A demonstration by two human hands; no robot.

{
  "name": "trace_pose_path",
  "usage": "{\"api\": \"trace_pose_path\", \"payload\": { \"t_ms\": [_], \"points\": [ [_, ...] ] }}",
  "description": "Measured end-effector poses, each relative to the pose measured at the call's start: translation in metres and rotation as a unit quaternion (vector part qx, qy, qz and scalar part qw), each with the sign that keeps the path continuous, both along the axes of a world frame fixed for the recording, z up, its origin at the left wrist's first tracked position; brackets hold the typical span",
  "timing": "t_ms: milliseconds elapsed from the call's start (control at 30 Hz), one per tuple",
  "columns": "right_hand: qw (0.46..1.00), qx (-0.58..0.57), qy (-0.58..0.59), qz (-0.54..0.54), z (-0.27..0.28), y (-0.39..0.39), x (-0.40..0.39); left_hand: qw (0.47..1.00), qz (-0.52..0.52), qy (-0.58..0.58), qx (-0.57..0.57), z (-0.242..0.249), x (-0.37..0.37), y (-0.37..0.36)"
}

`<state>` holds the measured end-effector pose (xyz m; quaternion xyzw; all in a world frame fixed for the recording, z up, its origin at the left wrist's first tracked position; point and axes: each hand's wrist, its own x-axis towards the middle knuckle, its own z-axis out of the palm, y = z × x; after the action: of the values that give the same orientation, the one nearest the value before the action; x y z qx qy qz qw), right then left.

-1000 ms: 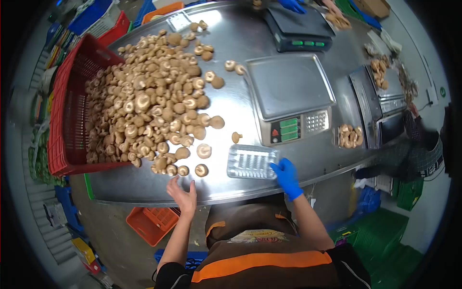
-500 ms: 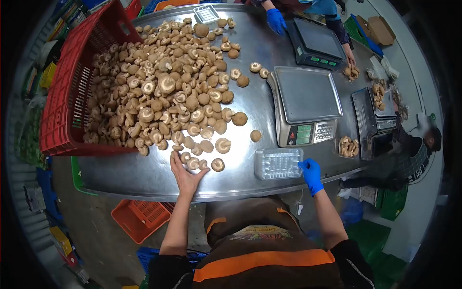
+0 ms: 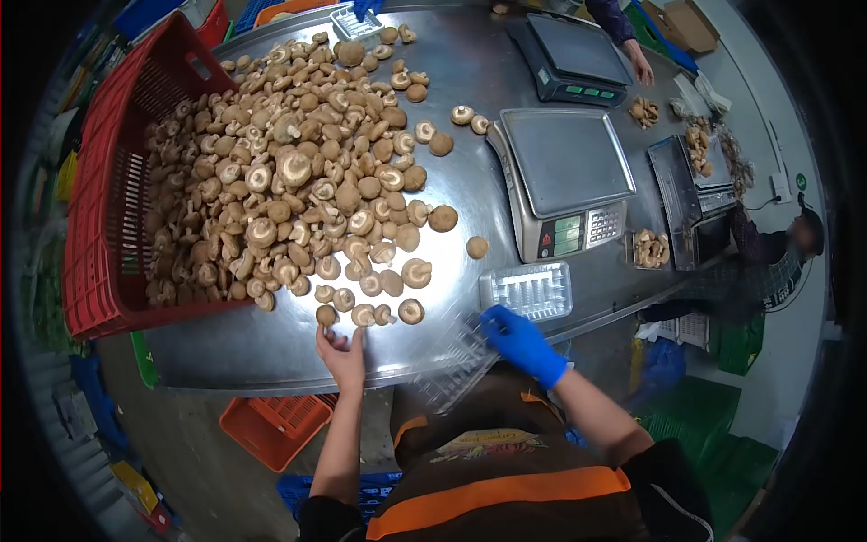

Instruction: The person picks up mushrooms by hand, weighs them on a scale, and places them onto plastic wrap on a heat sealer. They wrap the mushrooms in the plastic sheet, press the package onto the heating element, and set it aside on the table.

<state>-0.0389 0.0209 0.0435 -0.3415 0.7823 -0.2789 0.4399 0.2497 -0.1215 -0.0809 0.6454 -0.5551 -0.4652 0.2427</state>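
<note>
My left hand point(image 3: 342, 359), bare, is at the front of the steel table with its fingers apart. Its fingertips are right by a small brown mushroom point(image 3: 326, 315), beside several other loose ones. In my blue-gloved right hand point(image 3: 526, 345) is the edge of a clear plastic tray point(image 3: 449, 366), tilted and blurred by motion over the table's front edge. Another clear tray point(image 3: 526, 291) lies on the table just beyond that hand. A large heap of mushrooms point(image 3: 298, 167) spreads out from a tipped red crate point(image 3: 99, 226) on the left.
A weighing scale point(image 3: 569, 167) stands right of the heap, with a second scale point(image 3: 578, 59) behind it. A filled tray of mushrooms point(image 3: 650, 248) sits farther right. Co-workers' hands, one blue-gloved point(image 3: 366, 7), show at the back. An orange crate point(image 3: 275, 429) is on the floor.
My right hand has lifted a clear tray and swung it left; another remains where it was. My left hand has drawn back slightly. A co-worker's gloved hand has reached the small tray behind the heap.
</note>
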Motion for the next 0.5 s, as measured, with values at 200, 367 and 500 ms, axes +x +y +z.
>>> {"api": "trace_pose_path", "payload": {
  "t_ms": [200, 367, 500],
  "points": [
    [0.929, 0.12, -0.257, -0.238, -0.118, -0.006, 0.047, 0.893, 0.262, 0.251, 0.267, 0.023, -0.019, -0.019],
    [0.953, -0.034, -0.136, -0.27, -0.145, -0.124, 0.038, 0.868, 0.296, 0.363, 0.165, 0.028, -0.082, -0.1],
    [0.946, -0.194, -0.112, -0.235, -0.171, -0.21, 0.023, 0.864, 0.324, 0.384, 0.035, 0.021, -0.121, -0.137]
  ]
}}
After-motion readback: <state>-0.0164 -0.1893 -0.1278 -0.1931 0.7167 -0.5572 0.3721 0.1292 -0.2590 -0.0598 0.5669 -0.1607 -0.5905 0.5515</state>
